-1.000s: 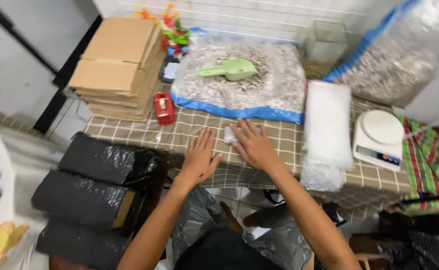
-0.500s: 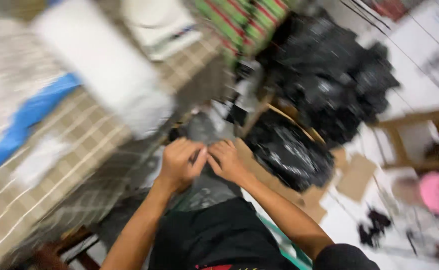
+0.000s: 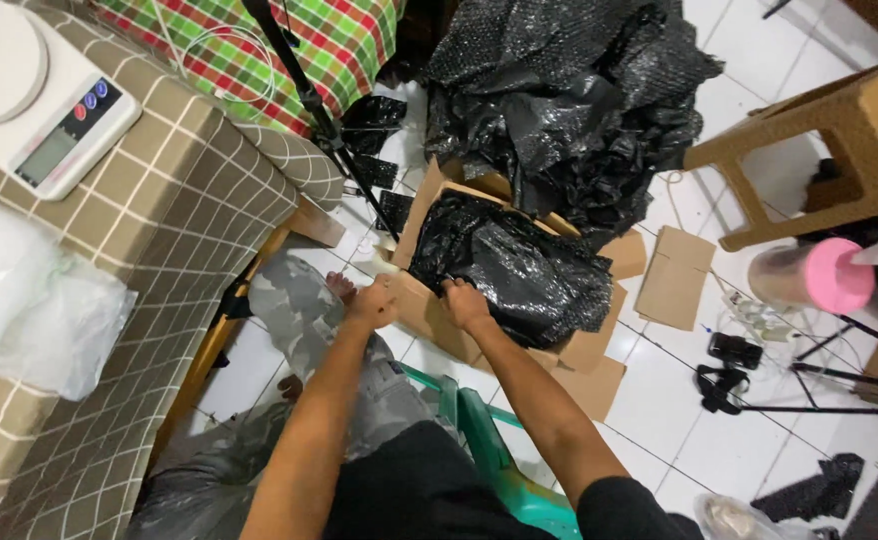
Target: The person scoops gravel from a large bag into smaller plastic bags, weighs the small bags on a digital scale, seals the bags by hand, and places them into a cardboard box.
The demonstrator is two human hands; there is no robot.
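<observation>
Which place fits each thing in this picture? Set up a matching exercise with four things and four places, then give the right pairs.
Things:
1. kitchen scale
2. black bubble wrap
3. pink-capped jar
4. left hand

Places:
A. inside the cardboard box
B. on the checked table
C. at the near edge of the cardboard box
D. on the floor beside the brown stool

Pairs: 1-B, 2-A, 3-D, 4-C

The box is brown cardboard; the wrap in it is glossy black. At ten o'clock a white scale sits on a tan cloth checked with white lines. At twelve o'clock lies a red-and-green plaid. At three o'clock, a pink lid.
</observation>
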